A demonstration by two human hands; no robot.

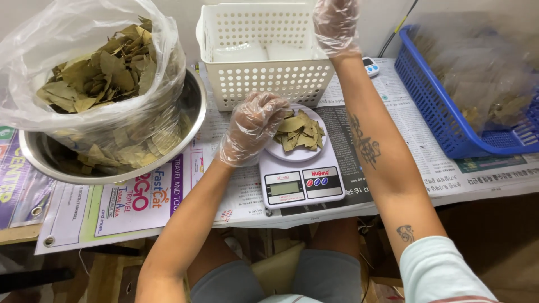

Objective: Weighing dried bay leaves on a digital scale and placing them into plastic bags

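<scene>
My left hand (254, 127), in a clear plastic glove, rests its fingertips on a small pile of dried green-brown leaves (300, 132) heaped on the round plate of a white digital kitchen scale (300, 182). My right hand (336, 23), also gloved, reaches into the white perforated plastic basket (264, 78) behind the scale; whether it holds anything there is hidden. A large clear plastic bag of the same dried leaves (101, 73) sits inside a steel bowl (193, 120) at the left.
Printed newspaper sheets (415, 146) cover the table. A blue plastic basket (443, 123) with clear packets of leaves stands at the right. A small white timer-like device (370, 66) lies behind the white basket. My knees are below the table edge.
</scene>
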